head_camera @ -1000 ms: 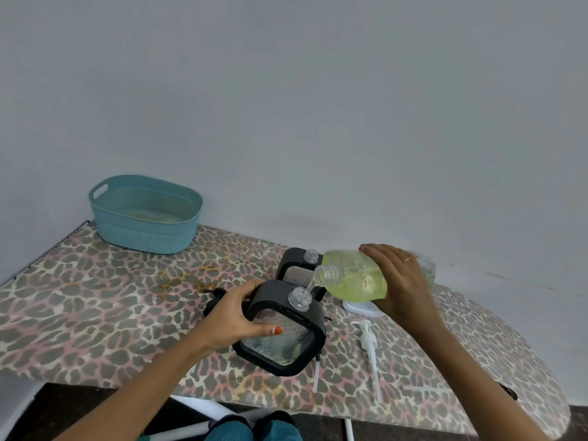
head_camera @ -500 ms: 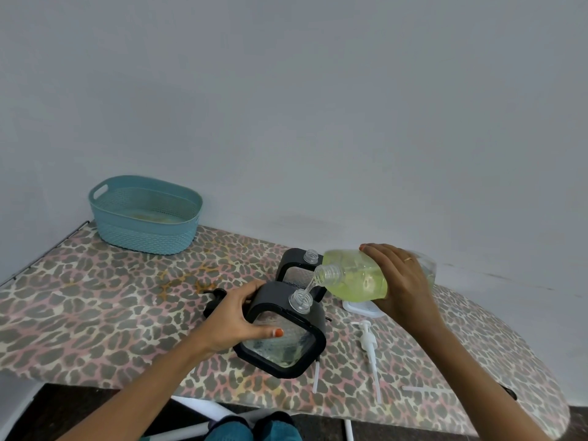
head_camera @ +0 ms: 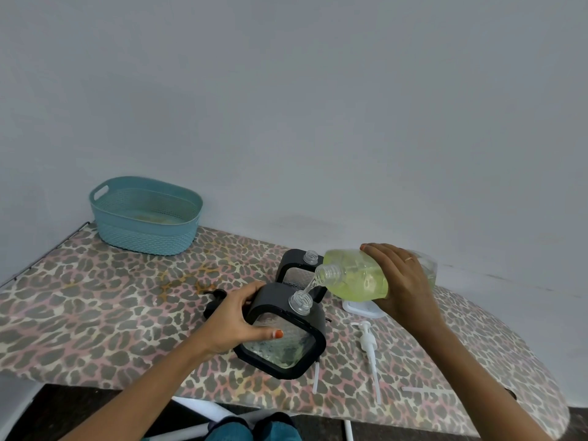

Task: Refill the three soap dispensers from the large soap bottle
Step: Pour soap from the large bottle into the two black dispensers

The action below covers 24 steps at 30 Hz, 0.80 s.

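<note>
The left hand grips the near dispenser by its black frame, fingers curled over the top left corner and thumb pressed on the clear front. The dispenser sits at the board's front edge, leaning, with its open neck uppermost.

The right hand wraps round the bottle from the far side, fingers over the top, holding it tipped almost flat in the air with its mouth pointing left and slightly down. The mouth hangs just above the dispenser's neck, and a thin stream of soap runs between them. The bottle holds yellow-green soap pooled toward its mouth.

A second dispenser, neck open, stands just behind the first, partly hidden by the bottle. A white base lies under the bottle. A white pump lies on the board right of the near dispenser; a black pump lies behind the left hand. A teal basket stands well apart at the far left, against the wall.
</note>
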{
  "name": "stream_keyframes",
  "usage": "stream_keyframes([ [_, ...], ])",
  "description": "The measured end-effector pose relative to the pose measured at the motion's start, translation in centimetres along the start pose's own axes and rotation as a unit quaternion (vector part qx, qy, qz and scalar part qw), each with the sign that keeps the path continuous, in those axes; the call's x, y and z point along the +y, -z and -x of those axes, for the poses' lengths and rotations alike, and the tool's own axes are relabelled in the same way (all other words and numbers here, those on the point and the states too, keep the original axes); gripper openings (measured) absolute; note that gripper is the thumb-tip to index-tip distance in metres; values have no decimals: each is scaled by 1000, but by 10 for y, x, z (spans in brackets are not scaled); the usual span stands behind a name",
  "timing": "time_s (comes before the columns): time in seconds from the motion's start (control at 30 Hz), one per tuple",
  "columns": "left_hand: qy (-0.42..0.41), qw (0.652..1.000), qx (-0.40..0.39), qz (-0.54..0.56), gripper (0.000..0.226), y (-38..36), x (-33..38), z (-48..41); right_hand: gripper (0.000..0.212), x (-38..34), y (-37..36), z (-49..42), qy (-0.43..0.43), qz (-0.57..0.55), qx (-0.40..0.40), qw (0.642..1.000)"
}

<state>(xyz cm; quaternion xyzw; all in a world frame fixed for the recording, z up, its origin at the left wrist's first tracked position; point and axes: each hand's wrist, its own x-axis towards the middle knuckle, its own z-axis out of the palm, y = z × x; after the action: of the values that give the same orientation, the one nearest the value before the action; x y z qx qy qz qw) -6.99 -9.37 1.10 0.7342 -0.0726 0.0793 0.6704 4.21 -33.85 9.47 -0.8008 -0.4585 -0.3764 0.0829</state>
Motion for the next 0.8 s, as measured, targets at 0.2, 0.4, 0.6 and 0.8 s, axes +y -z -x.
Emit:
stream_keyframes([
  [0.2,-2,1000,0,-8,73,0,-1,0,68,1,1,1,-1,4,-8,1000],
  [0.4,-1,1000,2,-8,73,0,-2,-1,72,1,1,1,0,7,-12,1000],
  [0.6,-1,1000,5,-9,75,-1,-2,0,74,2,2,1,-1,8,-12,1000],
  [0.8,-3,1000,5,-13,75,-1,-2,1,72,2,2,1,0,5,-5,1000],
])
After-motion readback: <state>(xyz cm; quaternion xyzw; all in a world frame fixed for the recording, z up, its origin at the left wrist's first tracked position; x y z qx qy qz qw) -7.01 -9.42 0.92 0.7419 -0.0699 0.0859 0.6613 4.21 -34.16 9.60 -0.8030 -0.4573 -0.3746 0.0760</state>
